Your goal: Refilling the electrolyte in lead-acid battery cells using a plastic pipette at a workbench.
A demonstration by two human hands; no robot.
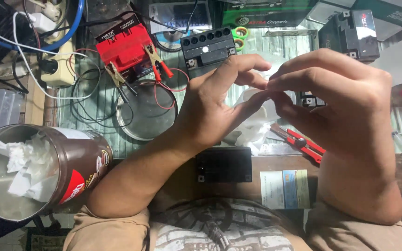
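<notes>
Head view, looking straight down at my bench: both my hands are up in front of me, fingertips meeting. My left hand (pixel 210 104) has thumb and forefinger curled in, my right hand (pixel 345 107) comes across from the other side, and the tips press together on something tiny between them. What exactly I'm pinching I can't tell; it's hidden behind the fingers. Just beneath the hands lies a crumpled white plastic wrapper (pixel 252 128), so the small piece sits right above it.

To do this well, I'd say: keep the pinch firm but light, hold both wrists steady, and work over the wrapper so anything that slips lands there, not among the wires.

Around me: a black battery (pixel 208 49) with a row of open ports stands just behind my left fingers, a red battery (pixel 124 49) with clips on it further left, a round metal lid (pixel 147 111) near it. A red utility knife (pixel 303 144) lies under my right hand. A brown tin (pixel 77 167) stuffed with tissue sits at my left elbow.
</notes>
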